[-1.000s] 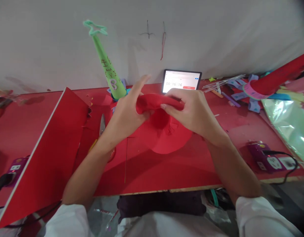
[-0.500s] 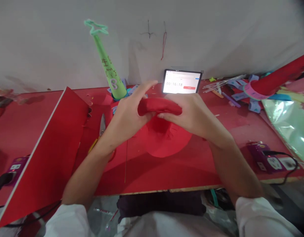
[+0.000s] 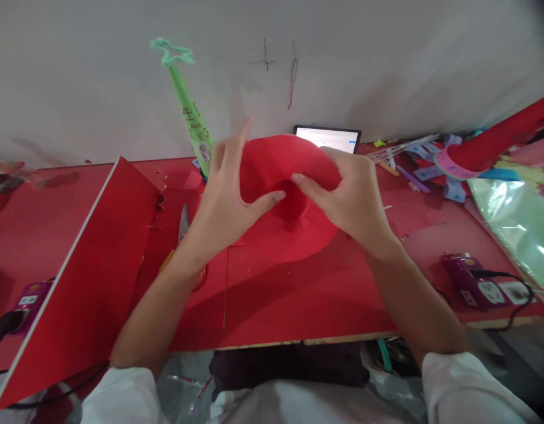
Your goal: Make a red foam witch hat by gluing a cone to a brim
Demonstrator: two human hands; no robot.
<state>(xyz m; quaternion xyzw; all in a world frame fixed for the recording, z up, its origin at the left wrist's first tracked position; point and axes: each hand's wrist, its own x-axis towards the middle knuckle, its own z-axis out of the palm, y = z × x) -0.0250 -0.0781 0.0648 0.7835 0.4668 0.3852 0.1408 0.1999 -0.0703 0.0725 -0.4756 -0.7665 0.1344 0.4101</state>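
A round red sheet (image 3: 276, 156), which looks like paper or felt, is raised over the table with a dark hollow at its middle. My left hand (image 3: 223, 197) holds its left side, the thumb laid across the front towards the hollow. The left index finger points up and is blurred; the remaining fingers are partly hidden. On the right, my right hand (image 3: 358, 203) grips the sheet, its thumb pressed on the face near the hollow and its fingers behind the far edge. Scissors (image 3: 184, 222) lie on the table left of my left forearm.
A green cone (image 3: 190, 112) with a star top stands at the back. Behind the sheet leans a tablet (image 3: 338, 139). A red board (image 3: 86, 271) slants up at left. Purple power sockets (image 3: 472, 280) sit right. A red cone (image 3: 505, 132) with a pink band lies far right.
The red sheet has gone from folded over at its far part to spread open, its far edge up and covering more of the tablet. My thumbs have moved apart slightly.
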